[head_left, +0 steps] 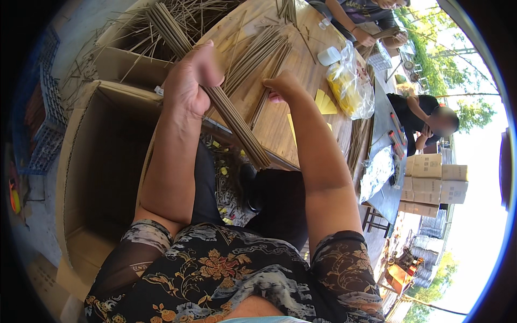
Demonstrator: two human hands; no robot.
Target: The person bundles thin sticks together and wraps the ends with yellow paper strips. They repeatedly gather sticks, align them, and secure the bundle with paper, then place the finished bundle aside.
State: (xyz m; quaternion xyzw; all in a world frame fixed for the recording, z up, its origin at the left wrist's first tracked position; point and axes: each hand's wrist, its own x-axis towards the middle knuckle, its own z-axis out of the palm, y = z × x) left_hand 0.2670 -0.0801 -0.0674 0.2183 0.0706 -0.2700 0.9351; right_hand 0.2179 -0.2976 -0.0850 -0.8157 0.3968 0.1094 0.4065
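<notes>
My left hand (186, 83) is closed around a thick bundle of thin brown sticks (237, 126). The bundle slants from the upper left down past the near edge of the wooden table (308, 51). Over the tabletop, my right hand (283, 89) has its fingers curled under and its thumb pointing left. It is beside a few long sticks (278, 67) lying on the wood; whatever its fingers hold is hidden. Between my hands lies a loose, fanned pile of the same sticks (253, 59). Yellow paper strips (325, 102) lie right of my right hand.
An open cardboard box (102, 161) stands at my left, with a heap of loose sticks (188, 21) beyond it. A clear bag with yellow contents (350, 86) and a white cup (328, 56) sit at the right. Two people work farther off, near stacked cartons (425, 183).
</notes>
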